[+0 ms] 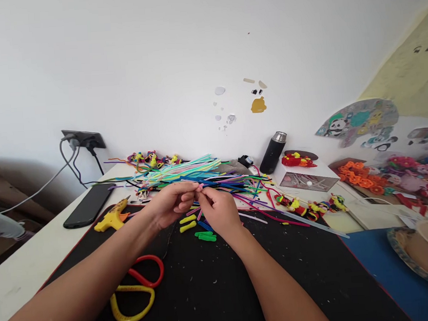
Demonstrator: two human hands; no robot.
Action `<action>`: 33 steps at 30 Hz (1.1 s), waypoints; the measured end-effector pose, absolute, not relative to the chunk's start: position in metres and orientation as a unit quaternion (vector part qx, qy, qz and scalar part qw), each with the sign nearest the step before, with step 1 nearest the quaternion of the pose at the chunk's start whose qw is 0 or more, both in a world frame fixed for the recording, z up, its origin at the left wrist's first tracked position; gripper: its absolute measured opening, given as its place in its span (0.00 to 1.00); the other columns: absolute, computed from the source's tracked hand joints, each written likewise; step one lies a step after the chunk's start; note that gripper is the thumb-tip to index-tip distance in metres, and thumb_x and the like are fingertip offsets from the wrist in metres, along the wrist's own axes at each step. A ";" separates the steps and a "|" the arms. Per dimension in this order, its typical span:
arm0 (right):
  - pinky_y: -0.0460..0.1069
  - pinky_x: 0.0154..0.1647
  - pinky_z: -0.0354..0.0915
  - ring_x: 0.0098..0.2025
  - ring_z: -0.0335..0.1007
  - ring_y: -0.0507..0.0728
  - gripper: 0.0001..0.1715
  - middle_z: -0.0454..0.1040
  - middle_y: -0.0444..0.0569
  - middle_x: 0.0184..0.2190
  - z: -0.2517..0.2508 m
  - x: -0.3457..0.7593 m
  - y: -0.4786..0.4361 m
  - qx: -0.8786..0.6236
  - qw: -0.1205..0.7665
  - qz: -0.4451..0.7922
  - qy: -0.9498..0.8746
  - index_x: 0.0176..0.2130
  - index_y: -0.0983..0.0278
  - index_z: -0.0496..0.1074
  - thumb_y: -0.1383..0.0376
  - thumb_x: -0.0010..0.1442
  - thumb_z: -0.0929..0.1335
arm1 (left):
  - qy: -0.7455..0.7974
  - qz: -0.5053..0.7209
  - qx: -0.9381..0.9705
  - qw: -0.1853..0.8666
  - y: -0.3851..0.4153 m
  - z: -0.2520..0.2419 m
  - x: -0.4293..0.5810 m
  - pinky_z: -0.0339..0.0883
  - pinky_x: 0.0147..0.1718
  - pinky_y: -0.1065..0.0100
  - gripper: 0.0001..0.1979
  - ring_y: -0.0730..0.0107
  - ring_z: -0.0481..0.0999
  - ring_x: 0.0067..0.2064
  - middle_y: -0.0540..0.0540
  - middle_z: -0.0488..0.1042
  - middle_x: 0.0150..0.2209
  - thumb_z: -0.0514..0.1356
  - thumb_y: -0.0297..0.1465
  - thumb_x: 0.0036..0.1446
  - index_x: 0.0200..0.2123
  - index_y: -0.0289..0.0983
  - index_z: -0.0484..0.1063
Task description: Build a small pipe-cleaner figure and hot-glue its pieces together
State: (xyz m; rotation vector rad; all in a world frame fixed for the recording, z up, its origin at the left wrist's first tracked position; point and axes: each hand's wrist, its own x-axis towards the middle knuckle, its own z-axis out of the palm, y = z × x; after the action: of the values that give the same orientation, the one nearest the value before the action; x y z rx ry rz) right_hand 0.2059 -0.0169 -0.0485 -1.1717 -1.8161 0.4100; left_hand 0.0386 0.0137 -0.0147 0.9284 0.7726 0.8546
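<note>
Above the middle of the black mat (215,287), my left hand (178,202) and my right hand (220,210) meet with fingertips pinched together. Between them shows a small pink fuzzy piece (200,186), probably pipe cleaner; most of it is hidden by the fingers. Just below the hands lie short folded green pieces (206,237), yellow pieces (188,226) and a partly covered blue piece (205,225). Behind them spreads a large heap of multicoloured pipe cleaners (188,169). Scissors with red and yellow handles (161,271) rest under my left forearm, their blades out of sight.
A yellow glue gun (110,220) and a black phone (88,206) lie left. Small colourful pipe-cleaner figures (314,208) sit right of the heap. Farther back are a black thermos (272,154) and a white box (308,179). Plugged cables hang from a wall socket (84,139).
</note>
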 end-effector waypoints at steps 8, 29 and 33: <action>0.46 0.24 0.57 0.19 0.67 0.53 0.23 0.68 0.40 0.16 -0.047 0.210 -0.016 -0.475 0.476 0.306 -0.674 0.34 0.61 0.78 0.49 0.71 0.65 | 0.368 0.427 0.469 0.680 0.022 -0.015 0.032 0.43 0.14 0.76 0.17 0.82 0.49 0.16 0.58 0.53 0.16 0.72 0.38 0.50 0.24 0.36 0.69; 0.47 0.26 0.63 0.22 0.72 0.55 0.26 0.70 0.41 0.17 -0.052 0.207 -0.014 -0.465 0.454 0.327 -0.686 0.33 0.60 0.78 0.46 0.72 0.64 | 0.408 0.336 0.849 -0.002 0.020 -0.021 0.015 0.62 0.35 0.65 0.13 0.59 0.80 0.37 0.42 0.84 0.37 0.57 0.38 0.68 0.40 0.41 0.81; 0.47 0.26 0.58 0.26 0.75 0.57 0.24 0.71 0.43 0.18 -0.050 0.207 -0.016 -0.471 0.436 0.273 -0.717 0.31 0.60 0.77 0.51 0.73 0.64 | 0.464 0.334 0.819 0.046 0.015 -0.019 0.023 0.58 0.30 0.67 0.12 0.62 0.76 0.30 0.45 0.82 0.31 0.58 0.40 0.64 0.36 0.41 0.79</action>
State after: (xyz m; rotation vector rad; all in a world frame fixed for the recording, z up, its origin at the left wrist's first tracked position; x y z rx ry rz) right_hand 0.2074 -0.0164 -0.0500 -1.1713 -1.7835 0.6804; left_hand 0.0231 0.0150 -0.0188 2.5011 1.4170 1.0196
